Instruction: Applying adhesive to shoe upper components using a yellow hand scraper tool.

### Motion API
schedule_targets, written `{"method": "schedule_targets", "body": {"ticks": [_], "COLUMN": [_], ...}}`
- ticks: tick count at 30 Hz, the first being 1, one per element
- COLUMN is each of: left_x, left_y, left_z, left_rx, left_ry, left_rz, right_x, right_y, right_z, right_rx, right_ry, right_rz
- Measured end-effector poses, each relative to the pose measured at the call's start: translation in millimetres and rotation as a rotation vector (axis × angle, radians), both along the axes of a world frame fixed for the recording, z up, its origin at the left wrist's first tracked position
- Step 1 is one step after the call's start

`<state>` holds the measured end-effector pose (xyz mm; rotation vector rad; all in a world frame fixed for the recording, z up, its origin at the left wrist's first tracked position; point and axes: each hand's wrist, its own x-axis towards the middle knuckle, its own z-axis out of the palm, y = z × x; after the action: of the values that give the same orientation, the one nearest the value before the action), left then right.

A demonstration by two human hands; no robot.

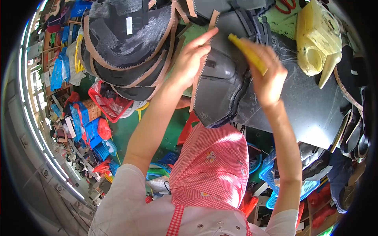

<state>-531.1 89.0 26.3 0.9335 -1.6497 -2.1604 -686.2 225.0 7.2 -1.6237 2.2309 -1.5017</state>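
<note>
My left hand pinches the tan, zigzag-cut edge strip of a black, leather-like panel. The panel lies at the table's near edge and has a raised oval shape on it. In my closed right hand is a long yellow tool, held above the panel's right side. Its kind is not clear, and the hand is slightly blurred. Narrow black strips lie just beyond the panel.
Left of the panel, several curved black pieces with tan edges are stacked. A cut-open yellow plastic jug stands on the dark table at the right. Beside the table are a red basket and blue baskets.
</note>
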Motion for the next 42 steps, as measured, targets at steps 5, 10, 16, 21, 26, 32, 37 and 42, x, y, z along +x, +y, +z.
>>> {"method": "schedule_targets", "body": {"ticks": [5, 10, 16, 21, 26, 32, 37, 42], "left_x": [1.9, 17.1, 32.6, -13.0, -52.2, -36.8, -8.4, -11.8], "left_y": [5.9, -0.8, -3.4, -75.3, -144.0, -28.1, 22.2, 27.9], "left_z": [1.1, 8.6, -4.2, 89.0, 145.0, 54.2, 9.8, -7.3], "left_rx": [0.112, 0.199, 0.183, -0.311, -1.598, -0.845, -0.835, -0.899], "left_ry": [-0.066, 0.11, 0.224, 0.329, -0.719, -0.407, -0.503, -0.448], "left_rz": [0.127, 0.059, 0.042, 0.302, 0.16, -0.242, -0.321, -0.204], "right_x": [66.6, 31.0, 26.6, 14.0, -55.8, -110.5, -34.1, -14.0], "right_y": [64.3, 57.4, 88.1, 99.8, 94.1, 92.5, 74.5, 48.3], "right_z": [15.1, 26.9, 13.4, 9.2, 33.4, 18.4, 29.0, 1.9], "right_rx": [0.267, 0.091, 0.231, 0.321, 0.13, 0.547, 0.287, 0.287], "right_ry": [-0.021, -0.443, -0.607, -0.939, -0.422, -0.229, -0.741, -0.613], "right_rz": [0.413, -0.028, -0.023, -0.037, -0.285, -0.584, -0.227, -0.286]}}
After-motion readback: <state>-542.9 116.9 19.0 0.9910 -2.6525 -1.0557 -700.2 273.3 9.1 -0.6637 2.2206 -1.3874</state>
